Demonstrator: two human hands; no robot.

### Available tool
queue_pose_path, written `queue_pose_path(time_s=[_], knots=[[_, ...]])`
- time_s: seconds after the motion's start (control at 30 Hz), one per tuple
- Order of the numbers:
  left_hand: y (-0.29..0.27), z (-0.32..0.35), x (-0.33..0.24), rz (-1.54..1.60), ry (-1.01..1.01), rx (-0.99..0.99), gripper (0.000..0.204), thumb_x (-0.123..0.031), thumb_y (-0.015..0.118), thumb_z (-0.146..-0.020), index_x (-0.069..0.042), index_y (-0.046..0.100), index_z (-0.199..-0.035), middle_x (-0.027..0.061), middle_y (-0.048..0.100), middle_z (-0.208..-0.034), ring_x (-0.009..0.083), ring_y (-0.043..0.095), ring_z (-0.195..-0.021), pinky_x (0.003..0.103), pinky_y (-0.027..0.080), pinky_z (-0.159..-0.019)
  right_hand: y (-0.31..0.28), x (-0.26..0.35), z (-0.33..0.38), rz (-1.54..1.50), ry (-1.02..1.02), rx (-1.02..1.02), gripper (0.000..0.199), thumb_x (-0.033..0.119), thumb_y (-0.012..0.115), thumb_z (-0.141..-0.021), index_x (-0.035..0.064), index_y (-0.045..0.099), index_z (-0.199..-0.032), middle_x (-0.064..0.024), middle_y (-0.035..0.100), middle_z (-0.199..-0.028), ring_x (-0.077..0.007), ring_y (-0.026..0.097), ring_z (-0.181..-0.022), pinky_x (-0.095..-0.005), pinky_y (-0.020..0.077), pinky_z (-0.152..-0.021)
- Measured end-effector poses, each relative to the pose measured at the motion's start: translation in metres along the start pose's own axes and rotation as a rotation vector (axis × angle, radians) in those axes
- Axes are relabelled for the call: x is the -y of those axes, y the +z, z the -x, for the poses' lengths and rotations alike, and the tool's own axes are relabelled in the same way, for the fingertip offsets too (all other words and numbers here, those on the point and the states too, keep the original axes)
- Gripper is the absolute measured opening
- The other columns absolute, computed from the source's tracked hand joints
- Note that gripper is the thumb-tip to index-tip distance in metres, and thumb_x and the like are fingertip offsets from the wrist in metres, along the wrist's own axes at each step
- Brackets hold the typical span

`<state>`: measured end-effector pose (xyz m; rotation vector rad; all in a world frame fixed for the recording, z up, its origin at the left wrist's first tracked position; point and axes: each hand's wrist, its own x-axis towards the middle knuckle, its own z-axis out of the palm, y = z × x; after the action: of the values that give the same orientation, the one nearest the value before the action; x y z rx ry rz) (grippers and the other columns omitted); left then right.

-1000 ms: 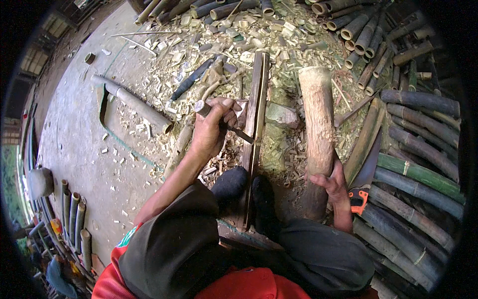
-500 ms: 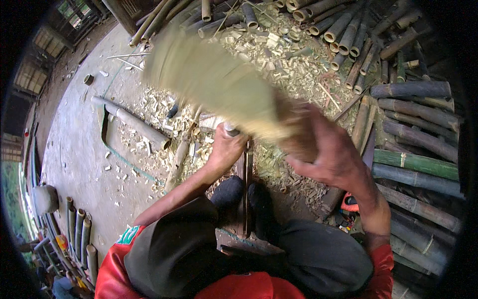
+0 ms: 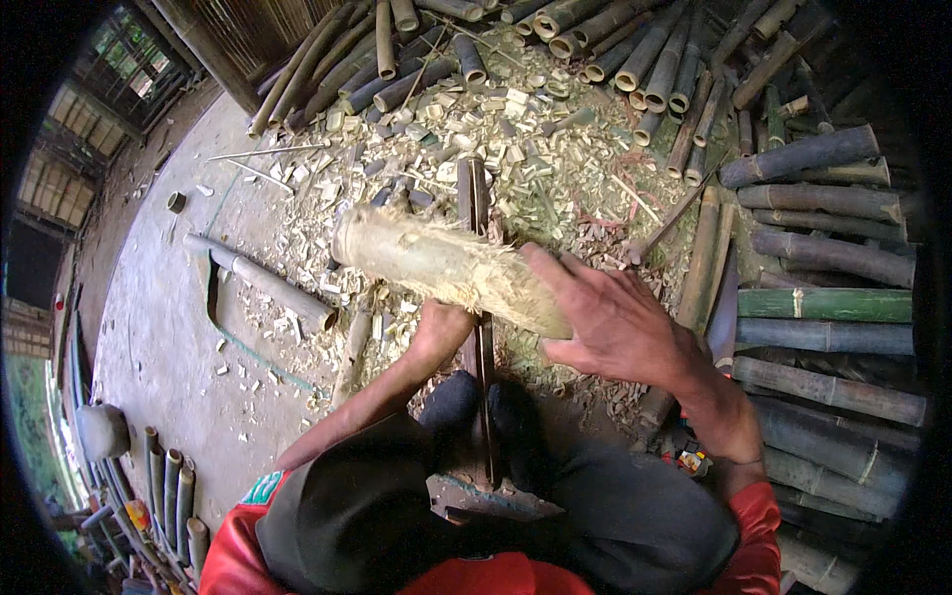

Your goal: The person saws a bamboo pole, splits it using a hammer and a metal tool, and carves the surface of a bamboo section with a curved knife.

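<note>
In the head view, the right hand (image 3: 620, 322) is wrapped around the near end of a short bamboo section (image 3: 446, 266), fingers closed over its top and thumb beneath. The section lies nearly level, raised above the ground in front of the person's knees, its far cut end pointing up and to the left. Its skin is pale yellow-green and rough, with loose fibres fraying off near the gripped end; motion blurs its surface.

The left hand (image 3: 441, 332) sits just under the section, partly hidden by it, so whether its fingers are closed on anything cannot be told. Beside that hand a narrow dark wooden plank (image 3: 478, 327) runs from between the person's dark shoes away toward the chips.

Pale bamboo chips (image 3: 496, 129) cover the ground ahead. A grey pipe-like length (image 3: 263, 283) lies on the concrete floor (image 3: 159, 347) to the left. Stacked bamboo poles (image 3: 823, 258), grey and green, fill the right side, and more poles lie along the top edge.
</note>
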<state>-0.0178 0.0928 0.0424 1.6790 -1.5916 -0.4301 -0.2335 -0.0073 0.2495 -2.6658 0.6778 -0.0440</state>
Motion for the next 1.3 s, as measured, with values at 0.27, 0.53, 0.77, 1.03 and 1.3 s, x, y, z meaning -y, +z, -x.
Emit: queue_pose_path(time_s=[0.27, 0.53, 0.77, 1.03, 1.3], knots=[[-0.01, -0.017, -0.026, 0.613, -0.24, 0.014, 0.026, -0.012, 0.064, -0.097, 0.003, 0.064, -0.119, 0.0149, 0.071, -0.112, 0.0259, 0.065, -0.104, 0.041, 0.049, -0.098, 0.029, 0.003, 0.011, -0.265, 0.11, -0.122, 0.079, 0.021, 0.084, -0.073, 0.0048, 0.042, -0.138, -0.0267, 0.064, -0.115, -0.0423, 0.07, -0.099, -0.0496, 0.058, -0.083], [-0.022, 0.051, -0.025, 0.28, 0.408, 0.486, 0.017, -0.011, 0.081, -0.076, -0.013, 0.068, -0.086, 0.0051, 0.065, -0.091, 0.0227, 0.06, -0.086, 0.039, 0.05, -0.074, 0.174, -0.042, 0.063, -0.651, 0.486, -0.313, 0.085, 0.024, 0.082, -0.077, -0.0022, 0.037, -0.145, -0.0295, 0.058, -0.125, -0.0431, 0.061, -0.116, -0.0468, 0.0492, -0.098], [-0.042, 0.015, -0.074, 0.032, 0.644, 0.931, 0.042, -0.024, 0.076, -0.067, -0.015, 0.069, -0.107, 0.0096, 0.059, -0.112, 0.0295, 0.054, -0.113, 0.045, 0.04, -0.102, 0.248, -0.06, 0.123, -0.339, 0.699, -0.255, 0.081, 0.031, 0.073, -0.088, -0.0024, 0.035, -0.15, -0.0271, 0.057, -0.13, -0.0435, 0.058, -0.119, -0.0499, 0.0466, -0.102], [-0.035, -0.038, -0.12, -0.094, 0.59, 0.442, 0.082, -0.016, 0.081, -0.062, -0.012, 0.051, -0.139, 0.0206, 0.045, -0.14, 0.0393, 0.041, -0.135, 0.05, 0.035, -0.113, 0.164, -0.104, 0.05, -0.81, 0.26, -0.201, 0.061, 0.036, 0.065, -0.096, -0.0015, 0.05, -0.142, -0.0176, 0.063, -0.127, -0.0263, 0.062, -0.114, -0.0395, 0.0505, -0.095], [-0.025, 0.032, 0.048, 0.503, -0.621, 0.178, 0.048, -0.02, 0.079, -0.086, 0.006, 0.058, -0.121, 0.0184, 0.07, -0.11, 0.0256, 0.066, -0.098, 0.037, 0.054, -0.087, 0.171, -0.188, 0.037, -0.085, 0.839, -0.342, 0.082, 0.037, 0.072, -0.09, 0.0048, 0.035, -0.156, -0.0281, 0.044, -0.151, -0.0436, 0.044, -0.139, -0.0543, 0.0343, -0.116]])
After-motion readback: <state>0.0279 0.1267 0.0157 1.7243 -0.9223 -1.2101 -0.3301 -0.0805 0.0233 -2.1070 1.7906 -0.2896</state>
